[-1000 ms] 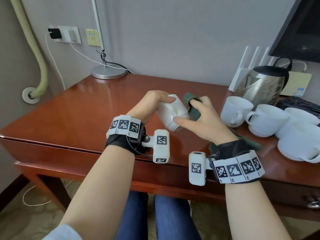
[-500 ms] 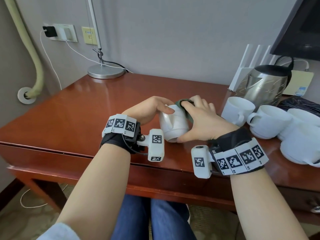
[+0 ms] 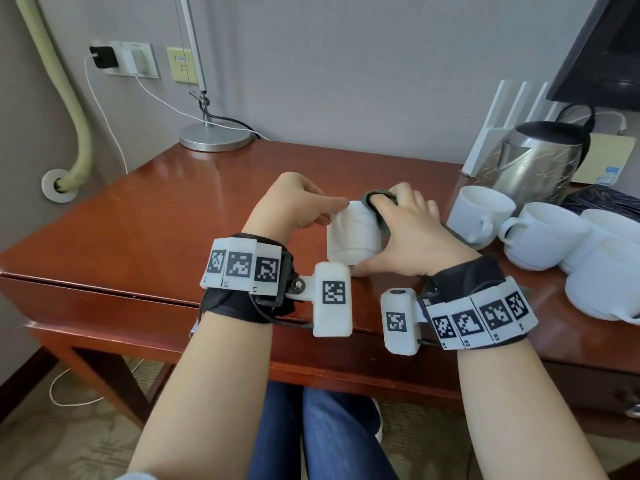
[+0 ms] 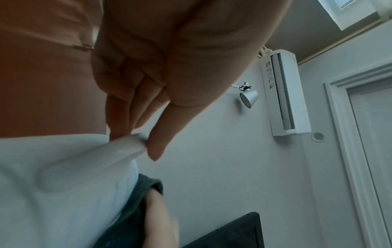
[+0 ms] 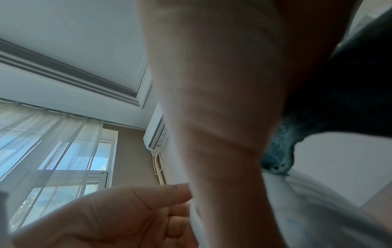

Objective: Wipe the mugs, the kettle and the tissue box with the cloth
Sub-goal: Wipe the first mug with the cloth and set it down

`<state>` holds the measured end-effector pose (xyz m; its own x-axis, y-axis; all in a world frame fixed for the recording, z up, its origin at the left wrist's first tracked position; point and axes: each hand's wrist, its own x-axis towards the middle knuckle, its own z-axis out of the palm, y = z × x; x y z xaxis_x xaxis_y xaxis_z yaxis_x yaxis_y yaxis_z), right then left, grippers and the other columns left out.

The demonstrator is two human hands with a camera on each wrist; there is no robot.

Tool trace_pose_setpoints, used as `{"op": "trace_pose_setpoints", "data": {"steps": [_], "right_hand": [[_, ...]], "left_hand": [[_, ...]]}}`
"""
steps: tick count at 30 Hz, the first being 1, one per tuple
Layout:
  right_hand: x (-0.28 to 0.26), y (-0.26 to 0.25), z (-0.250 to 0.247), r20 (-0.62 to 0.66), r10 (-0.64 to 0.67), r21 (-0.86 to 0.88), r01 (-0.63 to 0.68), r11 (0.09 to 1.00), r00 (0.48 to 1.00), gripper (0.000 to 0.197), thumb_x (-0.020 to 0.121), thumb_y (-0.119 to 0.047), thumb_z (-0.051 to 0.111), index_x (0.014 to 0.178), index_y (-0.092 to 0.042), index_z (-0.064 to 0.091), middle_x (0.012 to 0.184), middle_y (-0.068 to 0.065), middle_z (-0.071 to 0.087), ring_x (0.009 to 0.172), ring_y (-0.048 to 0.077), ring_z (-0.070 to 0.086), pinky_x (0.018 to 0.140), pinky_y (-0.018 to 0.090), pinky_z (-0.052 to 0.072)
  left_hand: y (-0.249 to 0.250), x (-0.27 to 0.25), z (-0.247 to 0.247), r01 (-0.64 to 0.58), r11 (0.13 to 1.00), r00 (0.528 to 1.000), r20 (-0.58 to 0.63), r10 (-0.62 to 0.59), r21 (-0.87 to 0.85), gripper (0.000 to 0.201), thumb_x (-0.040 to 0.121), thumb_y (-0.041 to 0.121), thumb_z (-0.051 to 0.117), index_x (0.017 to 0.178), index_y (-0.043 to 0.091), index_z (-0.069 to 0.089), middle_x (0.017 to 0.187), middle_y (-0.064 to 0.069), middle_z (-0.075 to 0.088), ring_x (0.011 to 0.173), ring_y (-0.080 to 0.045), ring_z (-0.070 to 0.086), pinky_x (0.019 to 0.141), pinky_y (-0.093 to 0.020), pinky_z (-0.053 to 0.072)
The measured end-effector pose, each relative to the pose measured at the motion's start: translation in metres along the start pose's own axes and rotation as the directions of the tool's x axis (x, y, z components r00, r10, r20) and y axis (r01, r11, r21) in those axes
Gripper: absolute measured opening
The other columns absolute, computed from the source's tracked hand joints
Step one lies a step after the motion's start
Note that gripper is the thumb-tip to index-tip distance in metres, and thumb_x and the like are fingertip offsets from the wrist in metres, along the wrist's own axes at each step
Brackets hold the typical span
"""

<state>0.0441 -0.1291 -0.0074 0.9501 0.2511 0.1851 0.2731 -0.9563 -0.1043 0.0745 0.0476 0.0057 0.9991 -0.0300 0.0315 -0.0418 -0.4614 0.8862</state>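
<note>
Just above the wooden desk [image 3: 145, 216], a white mug [image 3: 349, 237] lies tipped on its side between both hands. My left hand [image 3: 322, 216] pinches its handle [image 4: 131, 144] between thumb and fingers. My right hand [image 3: 391, 233] holds the dark green cloth [image 3: 375, 209] over the mug's far end, fingers curled on the cloth and thumb under the mug. In the left wrist view the cloth [image 4: 135, 201] lies against the mug wall [image 4: 53, 184]. The steel kettle [image 3: 533, 161] stands at the back right. Several other white mugs [image 3: 543, 233] sit in front of it.
A lamp base [image 3: 214, 136] with its cable stands at the back of the desk. A white router [image 3: 491, 133] is behind the kettle, and a dark patterned item [image 3: 602, 202] lies at the far right. A screen corner [image 3: 606, 46] hangs at the top right.
Both hands brought the mug lower and closer to the desk. My right hand has turned over the mug, carrying the cloth round its far end.
</note>
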Motion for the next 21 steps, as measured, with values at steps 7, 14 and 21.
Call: {"op": "trace_pose_setpoints", "data": {"steps": [7, 14, 21], "right_hand": [[-0.010, -0.009, 0.015, -0.080, 0.033, 0.023, -0.031, 0.999, 0.996, 0.085, 0.064, -0.073, 0.068, 0.129, -0.025, 0.042, 0.119, 0.000, 0.027, 0.113, 0.023, 0.030, 0.089, 0.031, 0.019], [-0.030, -0.008, 0.039, -0.270, 0.128, 0.216, -0.070, 0.974, 0.954, 0.034, 0.097, -0.029, 0.052, 0.126, -0.013, 0.054, 0.126, 0.018, 0.038, 0.110, 0.039, 0.040, 0.094, 0.041, 0.029], [-0.044, -0.002, 0.053, -0.264, 0.035, 0.200, 0.019, 0.980, 0.964, 0.034, 0.094, 0.000, 0.043, 0.122, -0.010, 0.058, 0.093, 0.016, 0.051, 0.082, 0.039, 0.050, 0.074, 0.046, 0.042]], "left_hand": [[-0.017, -0.011, 0.010, 0.036, 0.958, 0.996, -0.067, -0.058, -0.286, 0.025, 0.093, 0.016, 0.067, 0.091, -0.009, 0.070, 0.074, -0.010, 0.074, 0.065, -0.016, 0.068, 0.072, -0.025, 0.061], [-0.028, -0.016, 0.013, 0.167, 0.666, 0.971, 0.004, -0.240, -0.727, 0.018, 0.095, 0.009, 0.064, 0.081, -0.003, 0.065, 0.060, -0.005, 0.069, 0.059, -0.011, 0.066, 0.060, -0.019, 0.058], [-0.034, -0.018, 0.013, 0.240, 0.352, 0.941, 0.128, -0.312, -0.905, 0.009, 0.097, 0.005, 0.058, 0.093, -0.002, 0.060, 0.064, -0.012, 0.071, 0.064, -0.019, 0.070, 0.063, -0.024, 0.061]]}}
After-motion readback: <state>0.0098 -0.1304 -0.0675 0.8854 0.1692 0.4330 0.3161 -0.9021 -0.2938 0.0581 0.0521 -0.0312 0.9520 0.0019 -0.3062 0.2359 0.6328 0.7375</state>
